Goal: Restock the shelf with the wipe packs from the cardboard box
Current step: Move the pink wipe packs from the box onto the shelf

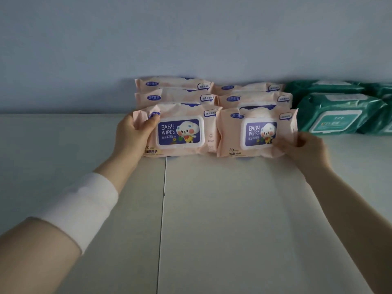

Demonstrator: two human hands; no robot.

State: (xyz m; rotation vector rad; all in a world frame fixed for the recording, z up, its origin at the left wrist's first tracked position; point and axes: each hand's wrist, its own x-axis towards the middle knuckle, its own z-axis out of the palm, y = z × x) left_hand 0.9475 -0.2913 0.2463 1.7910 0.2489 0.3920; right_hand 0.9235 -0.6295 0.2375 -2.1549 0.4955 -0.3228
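Observation:
Two rows of pink baby wipe packs stand on the white shelf top [212,209] against the blue wall. My left hand [133,134] grips the left end of the front left pink pack [180,130], thumb on its face. My right hand [301,147] pinches the lower right corner of the front right pink pack [256,132]. Both front packs lean upright against more pink packs [174,96] behind them. The cardboard box is out of view.
Green wipe packs [339,115] sit to the right of the pink ones, close to my right hand. A seam [163,198] runs down the shelf surface below the left pack. The blue wall [191,39] closes the back.

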